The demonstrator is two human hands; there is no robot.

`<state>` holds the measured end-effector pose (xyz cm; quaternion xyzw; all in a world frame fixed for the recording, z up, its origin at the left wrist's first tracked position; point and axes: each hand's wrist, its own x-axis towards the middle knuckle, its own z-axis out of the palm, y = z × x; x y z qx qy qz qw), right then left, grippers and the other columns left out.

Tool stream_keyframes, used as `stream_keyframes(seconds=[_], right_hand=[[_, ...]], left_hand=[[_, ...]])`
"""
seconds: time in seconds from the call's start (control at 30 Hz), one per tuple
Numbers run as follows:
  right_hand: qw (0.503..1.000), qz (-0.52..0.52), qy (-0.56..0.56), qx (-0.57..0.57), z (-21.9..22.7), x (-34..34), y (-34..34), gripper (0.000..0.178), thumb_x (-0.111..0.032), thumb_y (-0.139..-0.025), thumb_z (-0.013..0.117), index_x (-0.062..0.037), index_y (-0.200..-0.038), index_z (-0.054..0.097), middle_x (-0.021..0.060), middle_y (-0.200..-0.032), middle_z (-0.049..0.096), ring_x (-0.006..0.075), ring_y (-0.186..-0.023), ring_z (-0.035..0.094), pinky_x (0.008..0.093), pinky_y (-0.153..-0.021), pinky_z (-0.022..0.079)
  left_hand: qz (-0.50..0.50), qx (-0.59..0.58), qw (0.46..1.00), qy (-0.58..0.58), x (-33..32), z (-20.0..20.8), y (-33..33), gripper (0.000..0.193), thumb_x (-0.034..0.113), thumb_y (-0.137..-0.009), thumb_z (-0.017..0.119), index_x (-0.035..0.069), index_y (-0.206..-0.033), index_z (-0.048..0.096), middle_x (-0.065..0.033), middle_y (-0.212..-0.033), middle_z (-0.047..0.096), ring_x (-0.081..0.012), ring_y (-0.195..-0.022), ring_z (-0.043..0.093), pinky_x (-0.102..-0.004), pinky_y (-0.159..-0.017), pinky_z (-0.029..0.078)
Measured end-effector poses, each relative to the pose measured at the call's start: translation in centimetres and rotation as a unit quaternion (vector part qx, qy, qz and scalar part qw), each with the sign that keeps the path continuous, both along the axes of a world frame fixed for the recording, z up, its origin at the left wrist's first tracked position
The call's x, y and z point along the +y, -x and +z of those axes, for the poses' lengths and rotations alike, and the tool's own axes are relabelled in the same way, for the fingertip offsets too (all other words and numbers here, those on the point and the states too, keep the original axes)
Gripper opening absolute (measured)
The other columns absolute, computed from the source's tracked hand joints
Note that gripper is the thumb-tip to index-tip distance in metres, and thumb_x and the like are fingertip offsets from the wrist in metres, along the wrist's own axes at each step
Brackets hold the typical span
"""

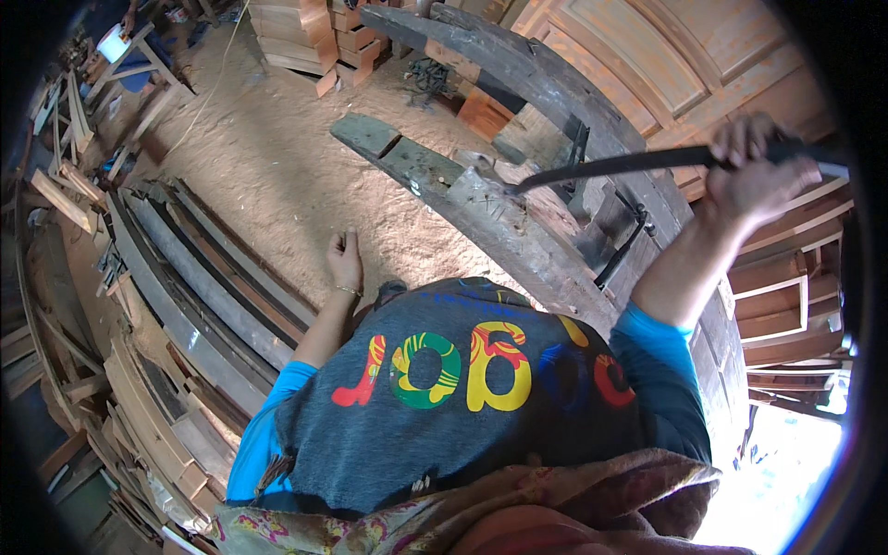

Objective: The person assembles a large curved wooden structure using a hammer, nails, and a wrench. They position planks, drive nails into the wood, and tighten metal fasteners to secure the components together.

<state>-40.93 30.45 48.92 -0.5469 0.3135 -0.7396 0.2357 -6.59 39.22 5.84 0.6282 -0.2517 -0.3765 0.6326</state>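
Observation:
My right hand (754,176) is raised at the right, its fingers wrapped round a long dark bar (620,166) with a slight curve. The bar's narrow end reaches left to a worn wooden block (486,190) on a thick grey plank (546,254); whether it touches the block, I cannot tell. My left hand (345,265) hangs over the sandy floor with its fingers curled in and nothing seen in them. A thin bracelet is on that wrist. Beside the plank, a black metal rod (624,245) slants across the heavy wooden bench (592,102).
Long boards (199,305) lie stacked on my left. Panelled wooden doors (666,55) stand beyond the bench, and wooden frames (782,305) are piled at the right. Drawer-like wooden boxes (296,37) stand at the back. Far left, a person's hand holds a white bucket (114,44).

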Motion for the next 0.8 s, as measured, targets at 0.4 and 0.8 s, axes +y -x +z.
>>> stream_keyframes(seconds=[0.4, 0.8], right_hand=[[0.98, 0.058, -0.145, 0.121, -1.4, -5.2, -21.8, 0.031, -0.041, -0.096, 0.045, -0.0101, -0.092, 0.045, -0.0046, -0.058, 0.039, 0.0057, -0.043, 0.038, 0.0165, -0.034, 0.028], [0.965, 0.11, -0.039, 0.234, -2.4, -11.5, -27.9, 0.034, -0.032, -0.095, 0.05, -0.0013, -0.081, 0.056, 0.0001, -0.059, 0.049, 0.0108, -0.055, 0.047, 0.0277, -0.049, 0.038]], left_hand=[[0.117, -0.018, 0.993, -0.026, 1.5, -3.3, -7.6, 0.037, 0.021, -0.091, 0.058, 0.013, -0.063, 0.035, 0.0076, -0.064, 0.029, -0.0051, -0.061, 0.026, -0.0243, -0.052, 0.023], [0.063, -0.018, 0.998, -0.02, 0.1, -2.3, -7.3, 0.029, 0.018, -0.091, 0.057, 0.009, -0.067, 0.044, 0.0063, -0.064, 0.035, -0.0053, -0.061, 0.03, -0.023, -0.054, 0.027]])
